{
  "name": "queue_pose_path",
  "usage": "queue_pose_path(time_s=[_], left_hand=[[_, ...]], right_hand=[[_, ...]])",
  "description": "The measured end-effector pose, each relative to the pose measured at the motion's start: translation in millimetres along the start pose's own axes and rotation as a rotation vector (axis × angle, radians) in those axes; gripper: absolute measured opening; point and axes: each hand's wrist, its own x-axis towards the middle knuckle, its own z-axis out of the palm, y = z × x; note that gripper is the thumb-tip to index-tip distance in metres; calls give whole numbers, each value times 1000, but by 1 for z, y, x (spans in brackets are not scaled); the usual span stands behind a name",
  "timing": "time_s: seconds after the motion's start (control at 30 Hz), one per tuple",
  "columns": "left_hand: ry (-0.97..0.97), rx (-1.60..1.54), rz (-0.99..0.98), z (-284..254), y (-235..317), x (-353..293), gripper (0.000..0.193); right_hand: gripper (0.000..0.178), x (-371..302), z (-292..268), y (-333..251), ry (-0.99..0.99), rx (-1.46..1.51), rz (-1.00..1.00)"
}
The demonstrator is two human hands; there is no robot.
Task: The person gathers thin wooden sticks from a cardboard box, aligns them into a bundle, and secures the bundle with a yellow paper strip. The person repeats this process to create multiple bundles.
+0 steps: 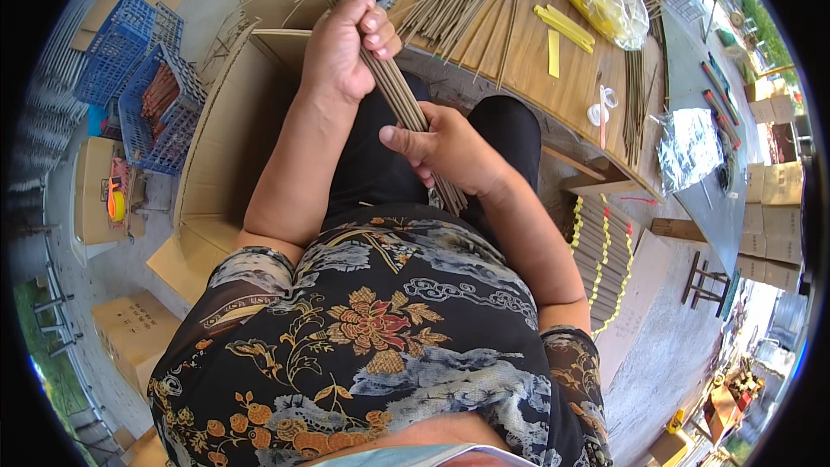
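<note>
A bundle of thin brown sticks (398, 91) runs aslant over my lap, its upper end leaning left. My left hand (350, 47) is wrapped tightly round the upper part of it. Lower down, my right hand (454, 147) curls round the same bundle, thumb stretched across the front and fingers partly hidden behind. The lower ends of the sticks come out under my right wrist. On the wooden table (532, 78) beyond lie more loose brown sticks (458, 0), spread in a fan.
An open cardboard box (229, 121) stands at my left, with blue plastic crates (156, 138) beyond. The table also bears yellow strips (564, 28), a clear bag of yellow material (605, 0) and a white tape roll (596, 112). Bundles with yellow ties (598, 251) lie at right.
</note>
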Motion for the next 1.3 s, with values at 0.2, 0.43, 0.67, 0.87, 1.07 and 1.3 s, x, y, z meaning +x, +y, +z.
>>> queue_pose_path(time_s=[0.2, 0.43, 0.67, 0.87, 1.07, 1.3], left_hand=[[-235, -307, -37, -26, 28, 16, 28], [-255, -397, -49, -36, 37, 14, 28], [-186, -199, 30, -31, 33, 13, 28], [-100, 20, 22, 6, 2, 0, 27], [19, 61, 0, 16, -9, -6, 26], [-86, 37, -64, 20, -11, -10, 22]], right_hand=[[53, -5, -26, 15, -240, 559, 45], [40, -16, -33, 31, -114, 444, -67], [51, -32, -20, 17, -44, -8, -124], [36, -14, 0, 9, -38, 70, -68], [28, -9, 3, 6, 78, -7, 10], [31, -7, 4, 10, 150, -120, -59]])
